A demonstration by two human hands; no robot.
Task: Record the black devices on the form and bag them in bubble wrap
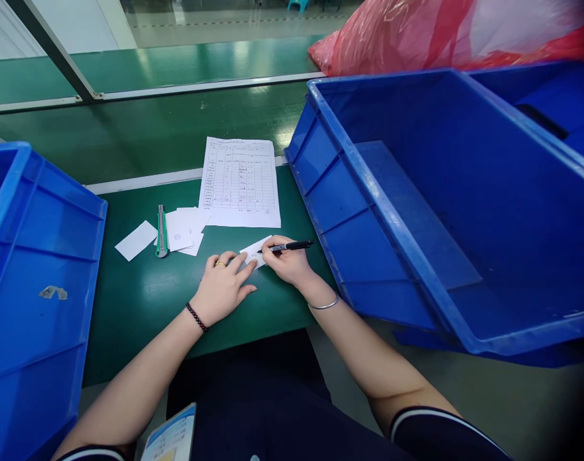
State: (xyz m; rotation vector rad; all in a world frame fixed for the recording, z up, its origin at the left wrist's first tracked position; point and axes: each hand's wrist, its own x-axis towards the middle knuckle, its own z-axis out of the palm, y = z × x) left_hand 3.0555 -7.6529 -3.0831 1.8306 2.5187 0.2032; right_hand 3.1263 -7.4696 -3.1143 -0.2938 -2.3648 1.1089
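Note:
My right hand [287,261] is closed round a black marker [296,245], its tip on a small white card [254,251] that bears a few dark marks. Fingertips of my left hand [223,285] press on the card's left and lower edge, with the fingers spread and the palm on the green table [177,314]. Beyond the hands lies a printed form [241,186] with a filled-in table. Left of it are several loose white cards [179,232] and a green box cutter [162,234]. Another white card [136,241] lies farther left.
Blue plastic bins stand close on both sides, one at the left [47,275] and a large one at the right [369,186]. A red and clear plastic bag [402,38] rests behind the right bin. A metal-edged ledge [200,88] runs along the back.

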